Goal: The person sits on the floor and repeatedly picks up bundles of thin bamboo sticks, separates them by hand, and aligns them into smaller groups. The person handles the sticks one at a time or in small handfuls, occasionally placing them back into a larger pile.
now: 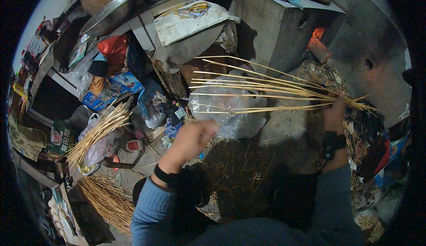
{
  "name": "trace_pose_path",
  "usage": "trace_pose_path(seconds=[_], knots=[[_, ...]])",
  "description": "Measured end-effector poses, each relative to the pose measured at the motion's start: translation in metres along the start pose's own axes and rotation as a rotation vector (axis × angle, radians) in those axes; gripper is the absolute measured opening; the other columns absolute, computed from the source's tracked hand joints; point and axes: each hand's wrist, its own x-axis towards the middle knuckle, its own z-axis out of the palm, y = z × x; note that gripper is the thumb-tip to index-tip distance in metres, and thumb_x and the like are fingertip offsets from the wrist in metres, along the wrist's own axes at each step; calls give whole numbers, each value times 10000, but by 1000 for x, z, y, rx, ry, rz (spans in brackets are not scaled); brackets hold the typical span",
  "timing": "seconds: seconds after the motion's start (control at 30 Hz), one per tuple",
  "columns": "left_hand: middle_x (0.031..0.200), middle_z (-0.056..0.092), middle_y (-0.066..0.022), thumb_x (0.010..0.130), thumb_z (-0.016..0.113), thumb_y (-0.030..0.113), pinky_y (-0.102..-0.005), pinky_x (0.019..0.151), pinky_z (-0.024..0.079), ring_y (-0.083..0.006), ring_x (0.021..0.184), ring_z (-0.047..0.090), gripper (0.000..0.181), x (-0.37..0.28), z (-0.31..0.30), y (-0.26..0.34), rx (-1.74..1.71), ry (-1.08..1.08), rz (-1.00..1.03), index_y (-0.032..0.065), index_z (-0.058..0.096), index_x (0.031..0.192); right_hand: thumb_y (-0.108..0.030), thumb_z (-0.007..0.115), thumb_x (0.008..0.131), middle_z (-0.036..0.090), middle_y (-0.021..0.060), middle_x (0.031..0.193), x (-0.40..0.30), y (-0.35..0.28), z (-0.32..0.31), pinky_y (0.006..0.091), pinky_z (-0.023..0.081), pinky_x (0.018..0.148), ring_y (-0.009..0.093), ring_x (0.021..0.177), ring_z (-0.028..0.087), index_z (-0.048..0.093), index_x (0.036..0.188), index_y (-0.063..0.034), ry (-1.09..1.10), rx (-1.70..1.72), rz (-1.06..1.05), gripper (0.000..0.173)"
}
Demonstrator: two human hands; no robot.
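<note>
My right hand point(334, 113) grips a loose bunch of thin dry stalks point(266, 86) near their gathered end. Their long ends fan out leftward above a clear plastic bag point(229, 123), and short ends stick out past the right side of my fist. My left hand point(194, 138) is blurred, its fingers curled, at the lower left edge of that bag. It is apart from the stalks, and whether anything is between its fingers does not show. To the left, a thicker bundle of stalks point(101, 134) leans over a whitish plastic bag point(114, 143). Below it lies a browner heap of stalks point(106, 201).
A concrete stove point(266, 36) stands at the back right, with fire point(318, 33) glowing in its opening. Straw litter point(246, 163) covers the floor before me. A blue printed carton point(111, 91), a green box point(61, 138) and an egg tray point(60, 217) are at the left.
</note>
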Motion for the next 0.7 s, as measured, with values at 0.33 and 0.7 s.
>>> trace_pose_path(seconds=[0.33, 0.7], knots=[[841, 611, -125, 761, 663, 16, -389, 697, 476, -324, 803, 587, 119, 16, 26, 12, 225, 452, 185, 38, 607, 863, -380, 441, 974, 536, 26, 776, -8, 8, 8, 339, 473, 637, 169, 706, 525, 556, 908, -103, -1, 55, 103, 308], [949, 545, -66, 725, 692, 161, -388, 784, 395, -270, 903, 508, 280, 22, 30, 25, 534, 482, 217, 92, 572, 968, -459, 511, 925, 586, 34, 839, -14, 28, 15, 372, 507, 679, 160, 777, 554, 570, 941, -94, -52, 52, 240, 370]])
